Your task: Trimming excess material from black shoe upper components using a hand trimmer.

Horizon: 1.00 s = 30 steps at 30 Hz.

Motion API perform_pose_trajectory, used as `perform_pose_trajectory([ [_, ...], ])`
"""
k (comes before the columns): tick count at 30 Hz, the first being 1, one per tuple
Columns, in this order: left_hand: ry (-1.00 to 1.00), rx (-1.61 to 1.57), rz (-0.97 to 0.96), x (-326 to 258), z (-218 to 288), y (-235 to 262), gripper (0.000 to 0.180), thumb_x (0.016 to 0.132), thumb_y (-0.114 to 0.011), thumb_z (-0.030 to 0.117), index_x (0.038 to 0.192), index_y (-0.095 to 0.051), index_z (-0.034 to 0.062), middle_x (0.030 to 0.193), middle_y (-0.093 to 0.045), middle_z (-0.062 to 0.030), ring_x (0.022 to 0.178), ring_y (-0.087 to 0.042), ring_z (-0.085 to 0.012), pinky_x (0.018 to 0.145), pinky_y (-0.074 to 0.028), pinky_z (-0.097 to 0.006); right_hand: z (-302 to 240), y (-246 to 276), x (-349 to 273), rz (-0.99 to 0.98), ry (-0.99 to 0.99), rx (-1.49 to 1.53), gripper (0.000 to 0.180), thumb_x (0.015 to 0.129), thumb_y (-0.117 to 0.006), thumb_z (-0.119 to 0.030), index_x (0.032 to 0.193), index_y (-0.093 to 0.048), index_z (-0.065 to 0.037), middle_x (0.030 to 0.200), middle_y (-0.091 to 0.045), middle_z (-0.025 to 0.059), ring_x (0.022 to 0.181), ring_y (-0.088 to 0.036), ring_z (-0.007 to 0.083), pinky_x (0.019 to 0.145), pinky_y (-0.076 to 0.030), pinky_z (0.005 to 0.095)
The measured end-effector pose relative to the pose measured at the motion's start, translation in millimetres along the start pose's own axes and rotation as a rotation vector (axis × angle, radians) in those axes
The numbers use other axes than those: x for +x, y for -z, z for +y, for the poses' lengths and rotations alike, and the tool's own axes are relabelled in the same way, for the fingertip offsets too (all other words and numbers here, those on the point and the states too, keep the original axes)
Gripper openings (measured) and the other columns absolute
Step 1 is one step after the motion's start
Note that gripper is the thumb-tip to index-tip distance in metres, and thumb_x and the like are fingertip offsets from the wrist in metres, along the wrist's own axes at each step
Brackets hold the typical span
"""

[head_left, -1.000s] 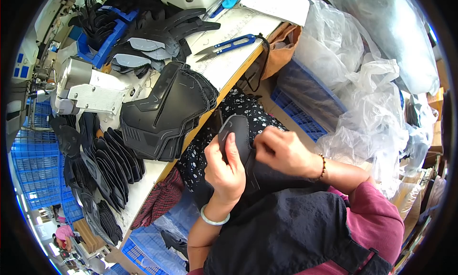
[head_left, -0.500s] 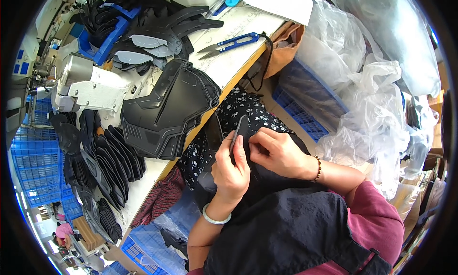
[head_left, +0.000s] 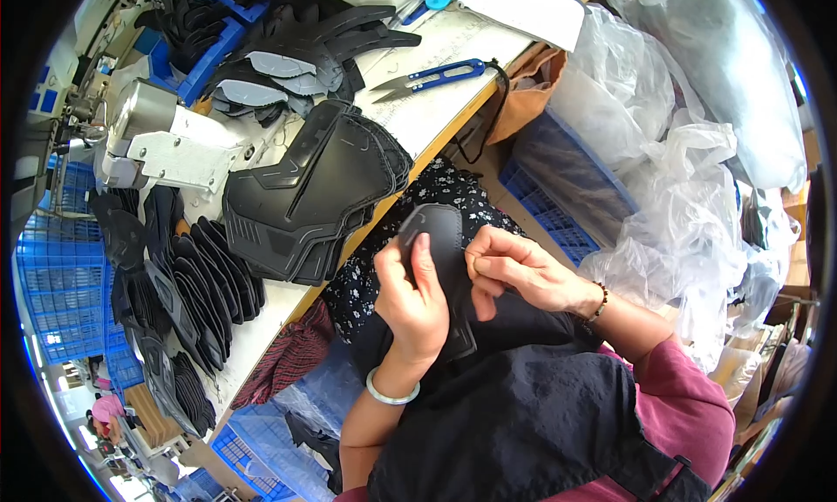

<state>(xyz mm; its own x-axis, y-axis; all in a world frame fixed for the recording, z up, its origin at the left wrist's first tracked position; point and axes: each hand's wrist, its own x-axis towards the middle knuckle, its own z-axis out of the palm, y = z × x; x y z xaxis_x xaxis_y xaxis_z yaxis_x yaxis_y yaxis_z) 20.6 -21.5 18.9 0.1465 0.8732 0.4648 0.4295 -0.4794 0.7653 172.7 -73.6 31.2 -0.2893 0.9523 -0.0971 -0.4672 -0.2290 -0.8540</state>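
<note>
My left hand grips a black stitched panel above my lap, thumb lying on its upper face. The panel's rounded end points away from me, and its broad face is turned up. At the panel's right edge, my right hand is closed in a pinch; what sits between those fingertips is too small to make out. A pile of similar black panels lies on the table to the left of my hands. Beyond it, blue-handled thread snips rest on the tabletop.
A sewing machine arm stands at the left, beside bundles of black pieces. More black parts and a blue bin are at the back. The wooden table edge runs diagonally. Right of it sit a blue crate and clear plastic bags.
The panel has turned from edge-on to show its broad face. My right hand has stayed at its right side, its fingers now pinched close to the edge.
</note>
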Motion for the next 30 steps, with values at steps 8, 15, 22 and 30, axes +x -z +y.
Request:
perform_pose_trajectory([
  [8,0.005,0.018,-0.039,-2.0,-21.1,0.9,0.011,0.091,-0.057,0.001,0.099,-0.053,-0.0055,0.082,-0.065,-0.008,0.068,-0.058,-0.007,0.062,-0.047,-0.02,-64.2,-20.2,-36.9,-0.508,0.389,0.108,0.016,0.092,-0.05,-0.008,0.103,-0.057,0.0,0.077,-0.057,0.0063,0.053,-0.05,0.015,0.049,-0.041,0.0304],
  [15,-0.1,0.042,-0.018,-3.2,-3.1,1.3,0.013,0.09,-0.057,-0.001,0.1,-0.053,-0.0071,0.087,-0.065,-0.0117,0.075,-0.063,-0.0108,0.068,-0.051,-0.023,-11.1,16.9,-10.7,0.253,-0.042,-0.765,0.031,0.081,-0.064,-0.01,0.11,-0.056,0.0,0.09,-0.064,0.0089,0.073,-0.062,0.014,0.065,-0.049,0.0272],
  [22,-0.176,0.122,-0.033,-5.9,-1.6,1.6,0.013,0.09,-0.057,-0.001,0.1,-0.053,-0.0079,0.088,-0.065,-0.0122,0.076,-0.064,-0.0128,0.069,-0.052,-0.024,-0.4,-12.3,-0.1,0.268,0.209,-1.01,0.013,0.079,-0.067,-0.009,0.085,-0.059,-0.001,0.072,-0.059,0.0125,0.061,-0.06,0.024,0.058,-0.049,0.0329],
  [30,-0.074,0.033,-0.005,-4.5,-4.4,2.9,0.012,0.091,-0.056,-0.001,0.1,-0.053,-0.0072,0.088,-0.065,-0.0107,0.077,-0.063,-0.01,0.068,-0.051,-0.023,11.5,8.7,0.8,0.526,0.368,-1.087,0.016,0.081,-0.064,-0.001,0.095,-0.056,-0.002,0.082,-0.055,0.0097,0.064,-0.057,0.0223,0.055,-0.047,0.0302],
])
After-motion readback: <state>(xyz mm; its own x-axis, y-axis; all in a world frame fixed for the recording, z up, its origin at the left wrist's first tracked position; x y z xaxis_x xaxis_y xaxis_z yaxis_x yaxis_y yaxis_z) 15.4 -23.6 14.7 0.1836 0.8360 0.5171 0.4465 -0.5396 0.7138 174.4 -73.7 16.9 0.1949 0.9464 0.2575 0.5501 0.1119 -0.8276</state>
